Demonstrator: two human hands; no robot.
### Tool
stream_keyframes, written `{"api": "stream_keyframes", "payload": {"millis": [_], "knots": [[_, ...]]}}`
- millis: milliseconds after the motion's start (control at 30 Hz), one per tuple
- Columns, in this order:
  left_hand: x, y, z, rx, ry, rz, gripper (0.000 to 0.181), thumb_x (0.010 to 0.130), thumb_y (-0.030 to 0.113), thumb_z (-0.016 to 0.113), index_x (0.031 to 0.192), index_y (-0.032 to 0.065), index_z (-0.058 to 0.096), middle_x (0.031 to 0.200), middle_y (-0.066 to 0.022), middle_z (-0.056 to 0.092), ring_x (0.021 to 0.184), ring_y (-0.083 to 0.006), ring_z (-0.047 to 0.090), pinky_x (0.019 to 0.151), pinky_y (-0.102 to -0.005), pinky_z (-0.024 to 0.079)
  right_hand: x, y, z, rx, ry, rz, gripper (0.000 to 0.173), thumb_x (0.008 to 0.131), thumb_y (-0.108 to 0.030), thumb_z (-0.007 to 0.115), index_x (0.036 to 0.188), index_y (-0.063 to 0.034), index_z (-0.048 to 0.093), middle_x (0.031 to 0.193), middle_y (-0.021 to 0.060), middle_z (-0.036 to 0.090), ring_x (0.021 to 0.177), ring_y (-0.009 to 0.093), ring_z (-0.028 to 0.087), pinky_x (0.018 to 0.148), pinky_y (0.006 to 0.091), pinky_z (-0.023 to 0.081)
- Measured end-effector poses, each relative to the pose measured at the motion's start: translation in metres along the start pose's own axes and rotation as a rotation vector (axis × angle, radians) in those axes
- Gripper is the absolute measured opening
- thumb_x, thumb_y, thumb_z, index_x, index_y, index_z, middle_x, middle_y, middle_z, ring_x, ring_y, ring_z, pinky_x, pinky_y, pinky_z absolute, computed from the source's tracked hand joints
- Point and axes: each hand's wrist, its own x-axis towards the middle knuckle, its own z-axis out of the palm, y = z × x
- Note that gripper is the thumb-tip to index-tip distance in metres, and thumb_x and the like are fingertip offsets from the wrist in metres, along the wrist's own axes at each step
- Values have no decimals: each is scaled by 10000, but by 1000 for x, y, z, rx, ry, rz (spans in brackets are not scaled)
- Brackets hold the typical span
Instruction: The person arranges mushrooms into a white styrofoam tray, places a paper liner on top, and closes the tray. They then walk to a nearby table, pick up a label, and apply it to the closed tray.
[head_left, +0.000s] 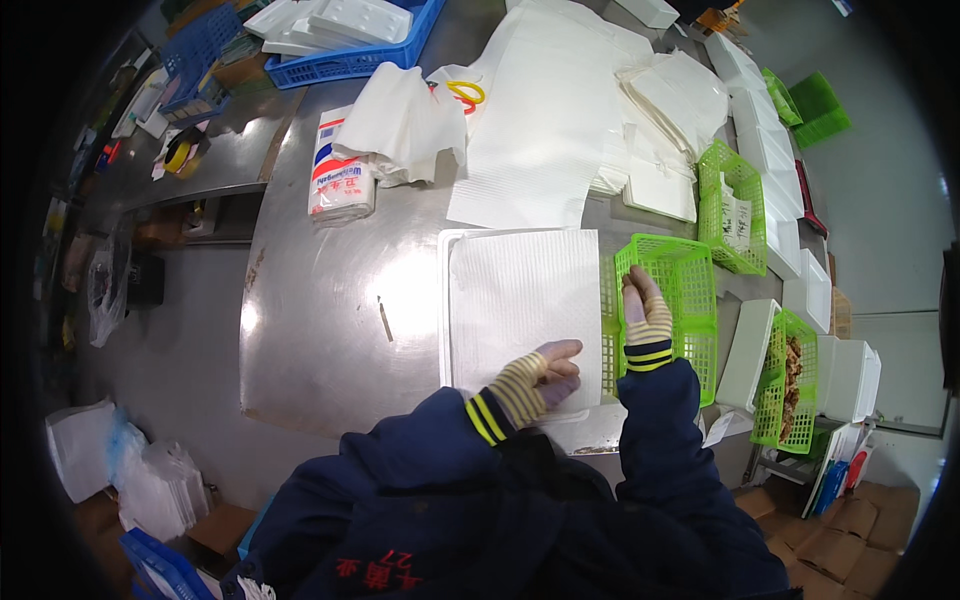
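A white ribbed paper sheet (525, 300) lies over a white foam tray (444, 315) in front of me. My left hand (555, 371), in a striped fingerless glove, is over the sheet's lower right part. Its fingers are loosely bent and apart, with nothing visible in them. To the right of the tray stands a green plastic basket (682, 345) with lattice walls. My right hand (643, 296), gloved the same way, is at the basket's left rim with its fingers close together. Whether it grips the rim cannot be made out.
A large stack of white paper sheets (536, 112) lies beyond the tray. Left of it are a paper packet (341, 180) and yellow-handled scissors (466, 91). White foam boxes (765, 150) line the right side, near a green basket (784, 382) holding brown pieces. A pencil-like stick (385, 319) lies leftward.
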Motion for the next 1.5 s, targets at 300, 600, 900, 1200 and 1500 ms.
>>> {"api": "stream_keyframes", "payload": {"millis": [300,600,900,1200,1500], "knots": [[43,62,-95,1481,557,759,465,835,169,628,1286,106,532,1278,-164,515,1157,-346,496,1000,-426,400,-42,-28,43,-637,-131,-310,743,772,-208,715,1388,9,360,1322,264,471,1228,392,458,1045,439,365],[51,82,-99,1260,576,792,936,684,499,790,1396,54,376,1383,-202,406,1284,-353,385,1077,-433,332,22,-33,73,-65,-168,253,777,786,-111,702,1436,-24,284,955,147,615,913,212,612,807,323,511],[-43,93,-108,722,512,522,672,763,0,664,1384,25,408,1379,-146,454,999,-163,573,890,-291,478,-3,-79,86,598,-624,233,555,880,-71,585,1394,-28,380,1220,183,564,1082,226,581,931,326,477],[-65,145,-242,1461,951,608,585,754,45,694,1302,114,502,1322,-157,468,1197,-311,477,1015,-387,411,17,-59,138,-769,-199,-569,876,687,-366,756,1410,-88,346,1250,160,502,1155,346,482,977,464,390],[20,81,-100,1282,525,96,576,811,365,704,1251,32,536,1029,-192,642,973,-333,618,848,-378,493,10,-50,99,-415,-367,-230,483,825,-69,611,1291,-49,485,882,118,662,760,274,644,683,367,523]]}}
